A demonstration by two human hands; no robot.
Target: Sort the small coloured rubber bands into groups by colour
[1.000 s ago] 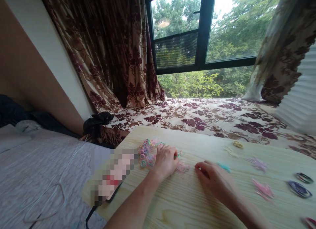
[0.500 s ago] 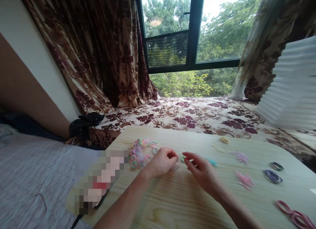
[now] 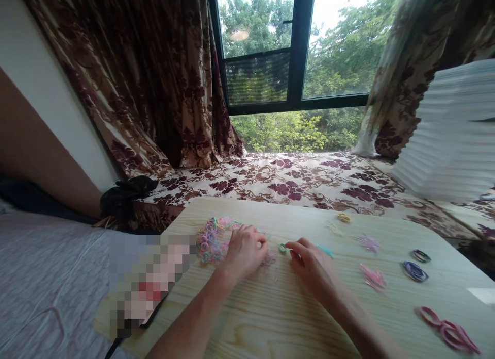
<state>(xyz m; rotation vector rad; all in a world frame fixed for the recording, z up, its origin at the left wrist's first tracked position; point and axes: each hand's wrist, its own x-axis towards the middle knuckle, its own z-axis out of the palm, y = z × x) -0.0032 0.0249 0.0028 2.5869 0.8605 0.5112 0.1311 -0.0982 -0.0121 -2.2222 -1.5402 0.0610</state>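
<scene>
Green and ring-like, the small band (image 3: 282, 248) lay on the pale wooden bench (image 3: 247, 317), just left of the right hand (image 3: 315, 268), touching or nearly so, and farther from the left hand (image 3: 243, 250). It showed no clear long axis. The hands were apart, fingers curled; whether either gripped anything was unclear.

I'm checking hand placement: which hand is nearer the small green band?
Right. The right hand has its fingertips at the green band; the left hand is farther off, beside the mixed pile.
</scene>
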